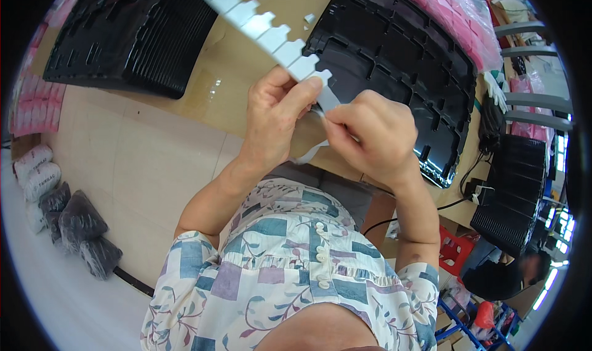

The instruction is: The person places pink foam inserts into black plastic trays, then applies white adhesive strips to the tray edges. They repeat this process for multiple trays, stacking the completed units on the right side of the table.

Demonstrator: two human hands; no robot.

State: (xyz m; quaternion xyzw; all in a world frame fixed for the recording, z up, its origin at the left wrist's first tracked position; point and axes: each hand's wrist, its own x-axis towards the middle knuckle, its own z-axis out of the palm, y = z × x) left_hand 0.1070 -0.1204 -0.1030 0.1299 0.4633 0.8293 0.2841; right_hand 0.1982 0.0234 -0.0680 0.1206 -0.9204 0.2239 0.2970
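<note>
Along the near edge of a tan worktable (213,113), a person in a patterned shirt (268,252) holds a white notched strip (271,39) above the surface, the left hand (274,113) clamped on it between thumb and fingers, the right hand (373,135) pinched tight at its near end. The strip slants away over the tabletop, passing between a stack of black plastic trays (142,49) at the left and a single black tray (394,42) at the right. Room to move lies on the tan band between them, running toward the near edge, close to which the single tray's near corner sits. Small white scraps (309,19) rest by that tray's left edge; a film-wrapped pink bundle (459,18) borders its far right edge. The strip's far end and the stack's far side are cut off at the top of view. The right fist hides its own fingertips and part of the tray's left edge. Below the hands curls a pale ribbon (306,158); whether it joins the strip cannot be told.
</note>
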